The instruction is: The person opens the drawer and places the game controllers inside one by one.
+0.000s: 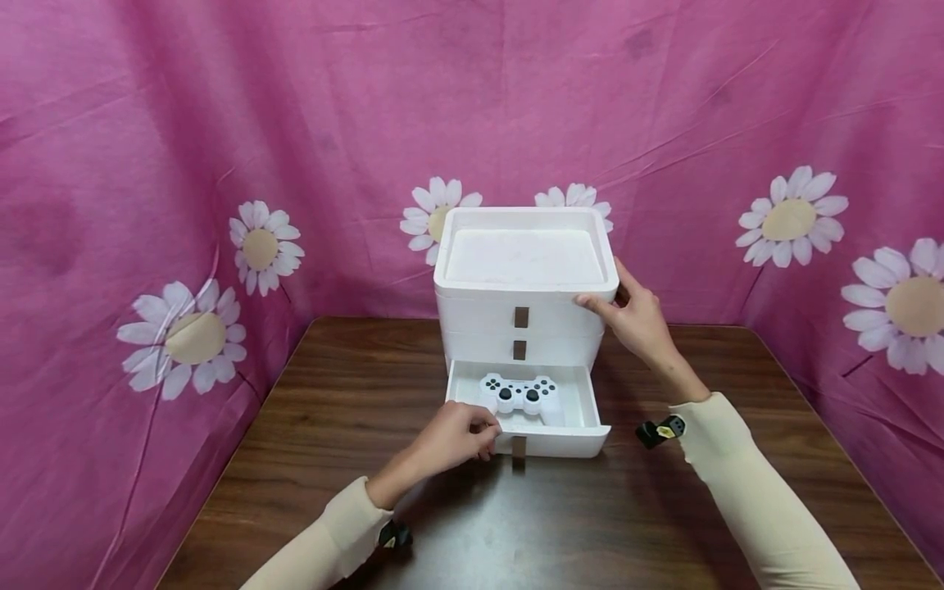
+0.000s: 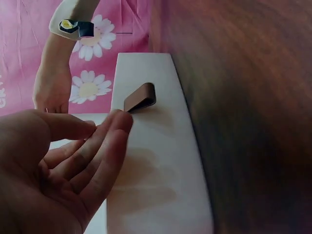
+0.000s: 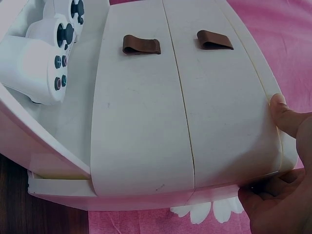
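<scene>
A white drawer unit (image 1: 483, 313) stands on the table, its bottom drawer (image 1: 568, 444) pulled out. Inside that drawer lies a white game controller (image 1: 519, 393) with black thumbsticks, also seen in the right wrist view. My left hand (image 1: 459, 434) is at the drawer's left front corner; in the left wrist view its fingers (image 2: 105, 165) are loosely bent before the drawer front, beside a brown tab (image 2: 141, 97), and hold nothing visible. My right hand (image 1: 637, 319) grips the unit's upper right front corner, with the thumb (image 3: 285, 114) on the front and the other fingers round the side.
The two upper drawers are closed, each with a brown tab (image 1: 521, 317). A shallow tray top (image 1: 531, 288) with a raised rim caps the unit. Dark wooden table (image 1: 332, 426) surrounds it. A pink cloth (image 1: 354, 123) with daisies hangs behind and at both sides.
</scene>
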A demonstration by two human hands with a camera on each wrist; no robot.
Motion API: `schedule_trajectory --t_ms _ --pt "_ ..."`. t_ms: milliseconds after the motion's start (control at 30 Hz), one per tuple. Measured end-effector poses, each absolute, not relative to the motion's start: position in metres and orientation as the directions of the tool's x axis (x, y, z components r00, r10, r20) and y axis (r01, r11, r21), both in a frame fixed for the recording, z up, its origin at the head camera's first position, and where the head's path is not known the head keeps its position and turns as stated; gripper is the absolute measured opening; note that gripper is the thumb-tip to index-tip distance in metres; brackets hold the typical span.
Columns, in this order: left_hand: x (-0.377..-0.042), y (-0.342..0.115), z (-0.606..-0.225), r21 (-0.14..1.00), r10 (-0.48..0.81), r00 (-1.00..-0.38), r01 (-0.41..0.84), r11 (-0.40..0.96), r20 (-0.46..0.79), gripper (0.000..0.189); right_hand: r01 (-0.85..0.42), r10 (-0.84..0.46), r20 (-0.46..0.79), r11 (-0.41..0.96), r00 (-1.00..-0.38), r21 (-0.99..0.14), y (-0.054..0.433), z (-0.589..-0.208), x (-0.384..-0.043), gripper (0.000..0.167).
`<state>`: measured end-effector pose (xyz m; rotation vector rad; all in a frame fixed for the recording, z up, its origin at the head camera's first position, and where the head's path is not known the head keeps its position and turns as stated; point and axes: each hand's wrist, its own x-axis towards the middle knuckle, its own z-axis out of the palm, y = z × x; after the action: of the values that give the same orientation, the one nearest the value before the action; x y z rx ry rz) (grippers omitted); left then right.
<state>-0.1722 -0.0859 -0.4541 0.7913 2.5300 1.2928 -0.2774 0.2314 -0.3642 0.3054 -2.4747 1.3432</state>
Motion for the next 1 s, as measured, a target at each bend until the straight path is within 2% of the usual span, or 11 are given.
schedule_trajectory --t_ms 400,533,733,833,1000 --pt "-0.152 -0.075 -0.488 0.870 0.518 -0.855 0.234 0.433 -0.028 0.019 -0.321 -0.029 0.365 0.545 -0.931 -0.775 0.231 -0.365 -0.279 0.090" --pt "-0.151 -0.068 -0.494 0.937 0.532 -0.842 0.108 0.332 -0.091 0.020 -0.330 -0.033 0.371 0.535 -0.928 -0.778 0.232 -0.366 -0.279 0.091" --pt "-0.147 -0.057 -0.503 0.984 0.569 -0.803 -0.139 0.114 -0.179 0.007 -0.330 -0.036 0.369 0.534 -0.929 -0.778 0.231 -0.365 -0.277 0.092" --pt "-0.145 -0.054 -0.505 0.977 0.561 -0.804 -0.210 0.041 -0.196 0.014 -0.334 -0.038 0.373 0.537 -0.927 -0.775 0.231 -0.364 -0.276 0.093" --pt "-0.145 -0.051 -0.509 0.972 0.536 -0.823 -0.233 -0.015 -0.189 0.030 -0.325 -0.031 0.368 0.543 -0.929 -0.775 0.232 -0.364 -0.276 0.093"
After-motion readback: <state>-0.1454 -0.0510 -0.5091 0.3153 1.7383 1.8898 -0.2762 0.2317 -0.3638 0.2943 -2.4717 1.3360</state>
